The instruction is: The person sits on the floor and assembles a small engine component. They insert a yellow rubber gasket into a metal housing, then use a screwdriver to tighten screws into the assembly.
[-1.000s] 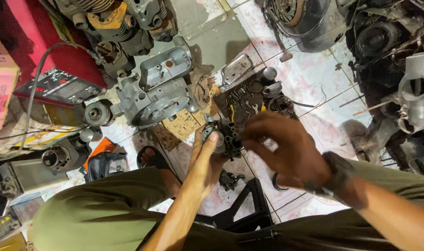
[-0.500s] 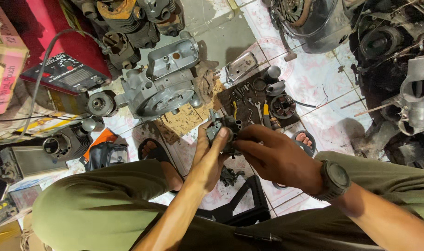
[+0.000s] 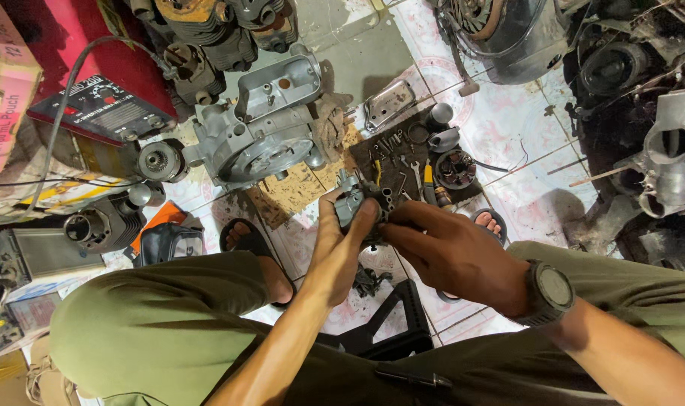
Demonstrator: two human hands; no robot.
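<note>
A small grey metal engine part, like a carburetor (image 3: 351, 203), is gripped by my left hand (image 3: 339, 248) above my knees. My right hand (image 3: 444, 252) wears a dark watch at the wrist, and its fingertips pinch the right side of the same part. Below the hands lies a dark mat (image 3: 372, 154) with small tools, rings and round parts spread on it. I sit on a low black stool (image 3: 391, 331), with olive trousers and sandalled feet in view.
A large grey engine casing (image 3: 260, 128) lies on cardboard ahead. More engine cylinders (image 3: 207, 37) stand at the top; a red box-shaped machine (image 3: 102, 109) and a cable at left. Metal housings (image 3: 673, 150) crowd the right. The floor is patterned tile.
The view has shifted, so the floor items sit higher and further left. My right hand has slid down and right off the top of the part to its right side. The left hand keeps its hold.
</note>
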